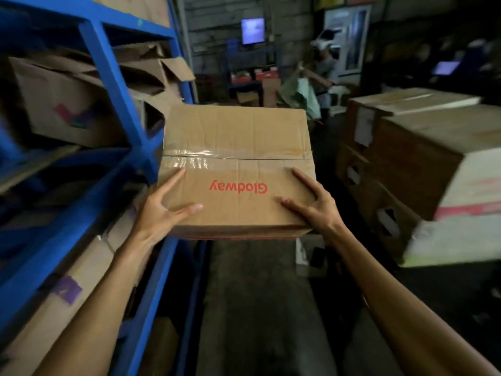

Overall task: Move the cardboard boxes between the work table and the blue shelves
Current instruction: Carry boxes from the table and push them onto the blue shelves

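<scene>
A taped brown cardboard box (235, 147) with red upside-down "Glodway" lettering is held in the air in the aisle, level with the blue shelves (108, 69) on the left. My left hand (162, 204) grips its near left corner, thumb and a finger on top. My right hand (311, 202) grips the near right corner the same way. The box's left side is close to the shelf upright. Other worn cardboard boxes (65, 104) fill the shelf bays.
Large stacked cartons (412, 158) stand at the right of the aisle. The concrete floor (257, 308) runs between them and the shelves. Far ahead, a person (322, 69) stands near bags, small boxes and a lit screen (252, 30).
</scene>
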